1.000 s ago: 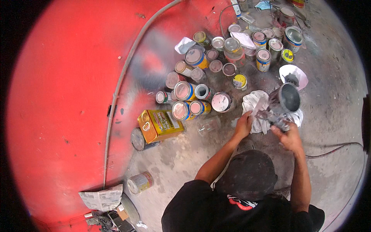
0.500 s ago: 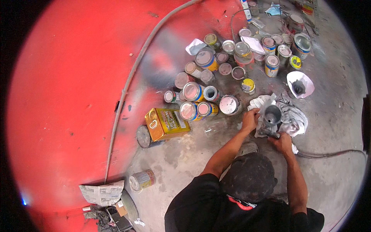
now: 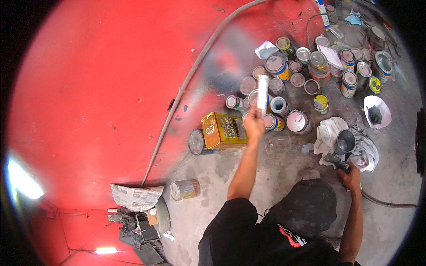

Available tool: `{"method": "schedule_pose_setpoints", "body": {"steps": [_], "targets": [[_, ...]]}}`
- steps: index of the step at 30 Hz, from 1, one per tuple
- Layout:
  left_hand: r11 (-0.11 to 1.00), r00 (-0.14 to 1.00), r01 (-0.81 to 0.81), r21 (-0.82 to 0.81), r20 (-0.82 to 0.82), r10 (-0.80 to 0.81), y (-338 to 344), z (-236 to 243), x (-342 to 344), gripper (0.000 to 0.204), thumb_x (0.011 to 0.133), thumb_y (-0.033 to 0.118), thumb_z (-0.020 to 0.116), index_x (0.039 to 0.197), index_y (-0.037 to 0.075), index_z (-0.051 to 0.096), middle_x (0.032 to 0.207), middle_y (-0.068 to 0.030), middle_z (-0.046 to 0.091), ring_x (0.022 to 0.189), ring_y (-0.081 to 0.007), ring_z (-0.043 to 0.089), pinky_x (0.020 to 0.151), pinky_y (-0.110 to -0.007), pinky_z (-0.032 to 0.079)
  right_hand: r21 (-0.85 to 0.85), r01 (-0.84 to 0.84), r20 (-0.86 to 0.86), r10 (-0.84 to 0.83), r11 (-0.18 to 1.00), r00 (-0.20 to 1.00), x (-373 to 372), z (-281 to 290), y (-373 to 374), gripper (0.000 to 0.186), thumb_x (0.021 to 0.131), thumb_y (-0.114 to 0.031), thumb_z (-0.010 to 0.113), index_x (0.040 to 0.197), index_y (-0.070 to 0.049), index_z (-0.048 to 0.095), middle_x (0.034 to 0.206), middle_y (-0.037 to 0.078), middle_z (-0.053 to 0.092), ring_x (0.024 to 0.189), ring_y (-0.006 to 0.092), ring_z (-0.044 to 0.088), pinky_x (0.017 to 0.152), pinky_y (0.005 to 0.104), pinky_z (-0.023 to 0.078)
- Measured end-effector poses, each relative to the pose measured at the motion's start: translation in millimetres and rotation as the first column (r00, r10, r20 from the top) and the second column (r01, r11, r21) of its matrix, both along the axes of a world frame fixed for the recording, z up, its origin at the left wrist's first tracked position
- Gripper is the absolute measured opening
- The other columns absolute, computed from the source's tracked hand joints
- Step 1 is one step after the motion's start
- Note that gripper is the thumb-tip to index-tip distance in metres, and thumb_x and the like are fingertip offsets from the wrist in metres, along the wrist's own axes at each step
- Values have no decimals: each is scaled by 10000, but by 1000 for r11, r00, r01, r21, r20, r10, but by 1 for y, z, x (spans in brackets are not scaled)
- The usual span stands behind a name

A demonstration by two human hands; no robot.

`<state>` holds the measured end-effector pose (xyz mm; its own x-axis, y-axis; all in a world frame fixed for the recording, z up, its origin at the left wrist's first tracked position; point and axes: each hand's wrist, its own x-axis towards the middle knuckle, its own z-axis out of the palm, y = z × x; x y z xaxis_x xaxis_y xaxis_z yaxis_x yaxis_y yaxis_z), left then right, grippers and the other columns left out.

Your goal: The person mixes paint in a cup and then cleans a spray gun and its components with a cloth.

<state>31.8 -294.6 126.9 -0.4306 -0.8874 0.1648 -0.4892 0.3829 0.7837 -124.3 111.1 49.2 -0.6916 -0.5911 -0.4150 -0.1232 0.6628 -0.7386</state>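
Note:
My left hand [image 3: 254,125] is raised over the paint cans, its fingers closed around the lower end of a long whitish piece [image 3: 262,95]. Blur hides what kind of piece it is. Farther right, my right hand [image 3: 350,177] grips a dark spray gun [image 3: 338,163] close to the floor. An open, round grey cup [image 3: 345,141] sits on the gun, with grey paint inside. Crumpled white and grey rags [image 3: 364,153] lie around and under it. Below the left hand stands a yellow rectangular thinner tin [image 3: 224,129], beside a clear plastic cup [image 3: 277,144].
Several paint cans [image 3: 276,64] crowd the floor ahead. A paper cone [image 3: 377,111] with dark residue is at the right. A hose [image 3: 386,202] runs right from the gun. Another hose [image 3: 188,80] lies along the red surface. One can [image 3: 185,189] stands alone, near newspaper [image 3: 136,197].
My left hand has left the spray gun cup and moved left over the cans, carrying the whitish piece. My right hand still holds the gun. The whole view has shifted.

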Motion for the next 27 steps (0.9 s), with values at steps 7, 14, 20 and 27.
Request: {"method": "schedule_pose_setpoints", "body": {"steps": [7,14,20,27], "targets": [[998,933,32,56,356,-50,-108,-25,36,261,854,147,645,1079,24,695,996,-149,708,886,-201,666,828,-314,499,3,-20,-11,20,1000,1000,4,3,-17,455,699,-247,722,1051,29,636,877,249,668,826,393,654,748,428,492],[785,908,81,-614,371,197,-85,-35,6,148,792,174,654,856,54,710,852,-155,674,827,-357,627,782,-459,479,-36,-55,-42,53,998,998,-1,27,-6,439,710,-207,709,1083,13,634,968,237,670,918,390,646,799,431,489],[895,996,-50,-443,38,74,-36,-18,4,247,877,116,631,1085,-16,638,894,-145,694,764,-234,656,706,-335,520,125,-222,-90,234,967,968,-19,74,-24,451,744,-238,749,1101,10,632,1073,226,650,1022,382,611,900,434,471],[959,973,228,-170,11,-230,122,-5,-21,200,921,193,626,877,3,673,617,12,567,557,-67,439,502,-256,380,-55,130,-229,-139,990,963,-70,105,34,444,784,-231,723,1145,4,612,1071,226,658,996,370,633,848,418,495]]}}
